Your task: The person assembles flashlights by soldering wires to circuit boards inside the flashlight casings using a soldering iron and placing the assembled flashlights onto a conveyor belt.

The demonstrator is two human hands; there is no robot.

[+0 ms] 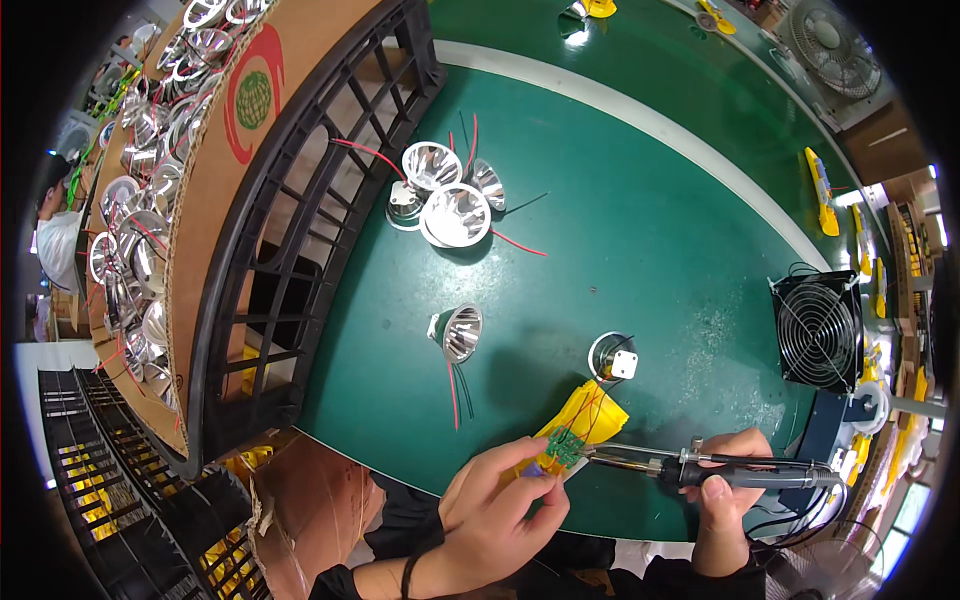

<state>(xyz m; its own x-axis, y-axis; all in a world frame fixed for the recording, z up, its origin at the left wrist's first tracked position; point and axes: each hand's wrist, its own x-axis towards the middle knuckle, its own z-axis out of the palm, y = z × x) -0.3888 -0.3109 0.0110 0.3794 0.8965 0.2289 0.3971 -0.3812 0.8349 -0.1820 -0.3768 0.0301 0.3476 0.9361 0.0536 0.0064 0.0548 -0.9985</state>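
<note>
My left hand pinches a small green circuit board at the table's front edge, beside a yellow plastic housing. A little purple or blue part shows between the fingertips. In my right hand is a soldering iron with a dark handle, its tip pointing left and reaching the board. Whether the tip touches a joint is too small to tell. Thin red and dark wires run from the board to a lamp reflector lying just beyond the yellow housing, its white back piece facing up.
Another reflector lies left of centre, and a cluster of reflectors with loose wires sits farther back. A black plastic crate and a cardboard box of reflectors stand at left. At right is a black fan. A pale rail borders the green table.
</note>
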